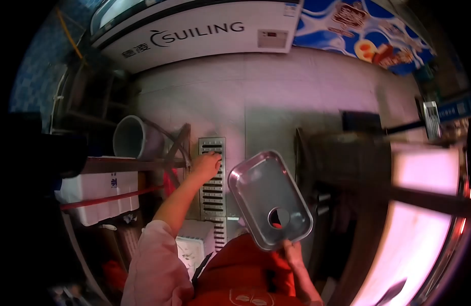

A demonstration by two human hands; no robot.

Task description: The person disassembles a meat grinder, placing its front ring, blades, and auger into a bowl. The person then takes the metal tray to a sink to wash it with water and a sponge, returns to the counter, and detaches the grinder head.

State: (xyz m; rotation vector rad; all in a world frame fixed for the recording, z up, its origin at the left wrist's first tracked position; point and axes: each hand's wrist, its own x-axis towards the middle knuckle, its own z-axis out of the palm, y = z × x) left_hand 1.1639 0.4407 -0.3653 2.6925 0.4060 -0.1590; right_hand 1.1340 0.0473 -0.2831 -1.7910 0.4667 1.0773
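Note:
A shiny rectangular metal tray (256, 188) with rounded corners and a raised rim is tilted in front of my body. My right hand (292, 250) grips it by its near edge, low in the view. Near that end of the tray is a dark round spot (278, 218) with a patch of red in it. My left hand (207, 166) hangs out ahead on the left with its fingers curled in, and nothing sticks out of it. In this view it overlaps the slotted metal floor drain (213, 196).
A white SUILING freezer (205, 35) stands across the far side, beside a blue printed one (368, 30). On the left are a grey bucket (130, 137), a metal frame (123, 164) and white foam boxes (100, 196). A brightly lit counter (419, 234) lies right.

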